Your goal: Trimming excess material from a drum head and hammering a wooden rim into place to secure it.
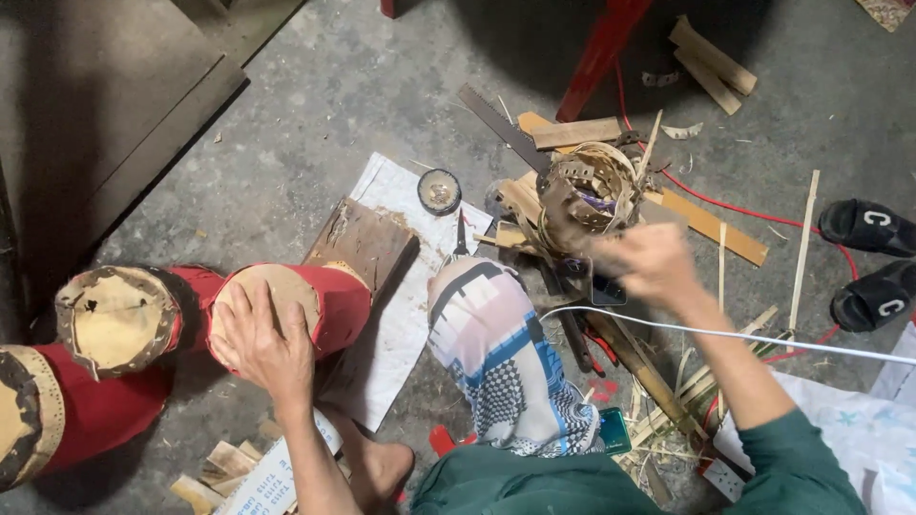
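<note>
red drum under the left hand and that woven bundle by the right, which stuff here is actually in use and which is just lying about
In use:
- left hand flat on the red drum
- right hand, blurred, at the woven cane bundle

Lying about:
- second red drum
- wooden board
- small round tin
- black slippers
- wood offcuts
- white cable

White printed carton (270, 482) beside foot

The left hand (260, 341) lies flat at lower left of the frame, palm down, fingers spread, bare forearm running toward the bottom edge. The right hand (647, 262), blurred, is raised right of centre, its green-sleeved arm reaching from the lower right corner.
</note>
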